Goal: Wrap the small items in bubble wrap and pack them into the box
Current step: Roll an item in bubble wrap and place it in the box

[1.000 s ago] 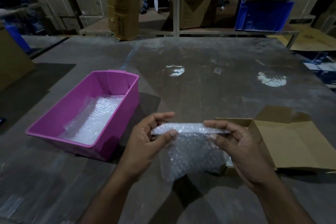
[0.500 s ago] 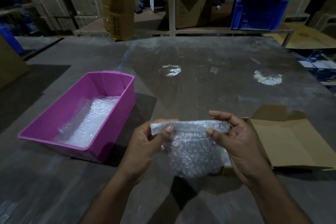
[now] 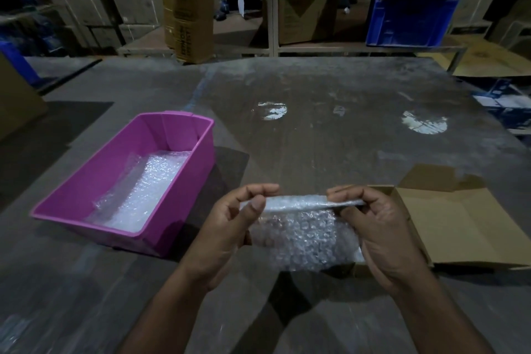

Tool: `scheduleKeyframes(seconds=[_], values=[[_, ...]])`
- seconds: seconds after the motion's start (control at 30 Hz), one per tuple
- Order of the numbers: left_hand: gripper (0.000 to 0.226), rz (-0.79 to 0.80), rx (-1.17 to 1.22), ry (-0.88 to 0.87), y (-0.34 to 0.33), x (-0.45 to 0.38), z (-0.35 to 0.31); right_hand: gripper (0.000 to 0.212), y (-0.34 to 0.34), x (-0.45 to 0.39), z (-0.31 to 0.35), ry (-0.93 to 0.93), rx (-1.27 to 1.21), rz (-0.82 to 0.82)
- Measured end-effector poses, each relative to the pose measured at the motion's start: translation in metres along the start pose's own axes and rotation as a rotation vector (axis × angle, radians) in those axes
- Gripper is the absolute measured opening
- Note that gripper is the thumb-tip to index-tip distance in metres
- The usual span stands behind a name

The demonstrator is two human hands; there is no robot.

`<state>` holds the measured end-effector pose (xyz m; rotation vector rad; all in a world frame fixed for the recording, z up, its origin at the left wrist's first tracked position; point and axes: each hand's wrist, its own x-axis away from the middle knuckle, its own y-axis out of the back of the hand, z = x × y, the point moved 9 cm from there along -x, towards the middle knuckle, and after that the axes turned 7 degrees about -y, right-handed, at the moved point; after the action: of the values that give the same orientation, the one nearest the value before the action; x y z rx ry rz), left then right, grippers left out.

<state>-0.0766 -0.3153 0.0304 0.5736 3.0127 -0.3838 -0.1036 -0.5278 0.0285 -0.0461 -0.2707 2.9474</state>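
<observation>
The bundle [image 3: 301, 236] of bubble wrap hung in the air at 6 o'clock in our view, above the near edge of the desk [image 3: 330, 138], with whatever it held hidden inside the wrap. Its folded top edge ran from 9 to 3 o'clock, and that was its long axis. We held it at both ends: the left hand [image 3: 230, 227] pinched the 9 o'clock end between thumb and curled fingers [image 3: 260, 190], and the right hand [image 3: 379, 227] pinched the 3 o'clock end the same way, its palm cupped behind the bundle's right side. Neither hand had a spare finger loose.

The box [image 3: 459, 224] lay open and touching the right hand's far side, at 3 o'clock from the bundle, so we judged the right hand the nearer one for setting the bundle in, with a short carry toward 3 o'clock along the bundle's own axis. The wrap looked not yet closed below, so a further fold seemed due first.

The pink bin [image 3: 178, 210] sat at 9 o'clock, well apart, with more wrap [image 3: 140, 192] lying in its bottom.
</observation>
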Motion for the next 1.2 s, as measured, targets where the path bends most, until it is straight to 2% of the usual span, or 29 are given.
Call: scheduleKeyframes(seconds=[0.07, 0.23, 0.3, 0.37, 0.43, 0.57, 0.8, 0.9, 0.97, 1.03, 1.1, 1.2], values=[[0.06, -0.023, -0.024, 0.02, 0.001, 0.001, 0.003, 0.04, -0.001, 0.0, 0.0, -0.005, -0.008, 0.006], [0.025, -0.061, -0.105, -0.009, 0.005, -0.001, 0.002, 0.033, -0.001, 0.002, -0.001, -0.046, -0.001, -0.001], [0.025, -0.114, -0.116, -0.038, 0.01, -0.002, 0.0, 0.031, -0.007, 0.004, 0.0, -0.084, -0.055, 0.065], [0.027, -0.166, -0.124, -0.081, 0.014, -0.003, -0.003, 0.05, -0.016, 0.007, -0.002, -0.136, -0.084, 0.162], [0.028, -0.181, -0.128, -0.116, 0.016, -0.003, -0.006, 0.055, -0.017, 0.008, -0.005, -0.159, -0.077, 0.167], [0.033, -0.166, -0.14, -0.122, 0.015, -0.003, -0.008, 0.04, -0.009, 0.003, -0.008, -0.136, 0.012, 0.06], [0.037, -0.039, -0.139, 0.011, 0.003, 0.002, 0.004, 0.016, -0.005, 0.003, -0.003, -0.093, -0.001, 0.028], [0.04, -0.05, -0.122, 0.018, 0.002, 0.001, 0.005, 0.012, -0.005, 0.001, -0.001, -0.064, 0.031, 0.015], [0.033, -0.094, -0.087, 0.013, 0.005, -0.001, 0.005, 0.011, -0.004, 0.001, -0.001, -0.055, 0.014, 0.007], [0.027, -0.131, -0.064, 0.004, 0.008, -0.003, 0.003, 0.016, -0.005, 0.002, -0.001, -0.068, -0.014, 0.023], [0.022, -0.114, -0.068, -0.016, 0.007, -0.004, 0.001, 0.03, -0.008, 0.003, -0.005, -0.103, -0.042, 0.059], [0.026, -0.082, -0.11, -0.043, 0.007, -0.003, -0.002, 0.038, -0.008, 0.003, -0.009, -0.131, -0.035, 0.05]])
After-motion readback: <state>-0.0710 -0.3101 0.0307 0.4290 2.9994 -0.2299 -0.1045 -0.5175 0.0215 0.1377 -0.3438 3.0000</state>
